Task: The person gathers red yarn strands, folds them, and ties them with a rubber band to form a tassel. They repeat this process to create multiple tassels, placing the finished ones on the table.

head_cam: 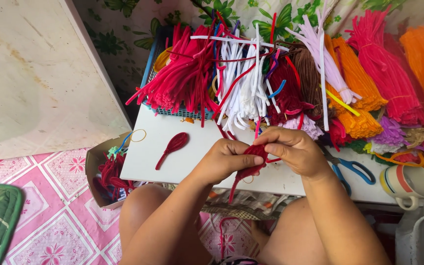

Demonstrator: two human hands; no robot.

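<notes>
Both my hands meet over a white board [158,147] and pinch one dark red pipe-cleaner piece [251,169]. My left hand [224,159] grips its lower part, with a thin stem hanging down below the fingers. My right hand [293,149] holds its upper end between thumb and fingers. A finished red petal-shaped loop with a stem [172,146] lies on the board to the left of my hands.
A blue basket [153,59] of red and white pipe cleaners stands behind the board, with pink, orange, purple and brown bundles [384,73] to its right. Blue-handled scissors [352,169] and a striped mug [408,184] sit at right. A cardboard box [96,167] holds red scraps at left.
</notes>
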